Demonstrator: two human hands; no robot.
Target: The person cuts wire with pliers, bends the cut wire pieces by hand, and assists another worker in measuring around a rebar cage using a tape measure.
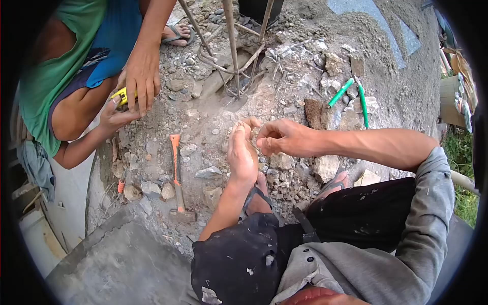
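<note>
My left hand [243, 152] is raised over the rubble in front of my knees, its fingers bent and drawn together at the tips. Close beside it, my right hand [285, 138] is closed, thumb pressed toward the curled fingers and pointing at my left palm. Anything held in either hand is too small or hidden to make out. To the left of my hands lies a hammer [176, 162] with an orange handle, its head toward me. Pliers [363, 104] with green handles lie spread on the stones beyond my right forearm.
Upright steel bars [234, 51] tied with cross pieces stand in a hollow ahead. At left, a co-worker's hands hold a yellow tape measure [122, 96]. A black bucket [260, 9] is at the top. An orange-handled tool [121, 186] and a concrete slab [122, 259] are lower left.
</note>
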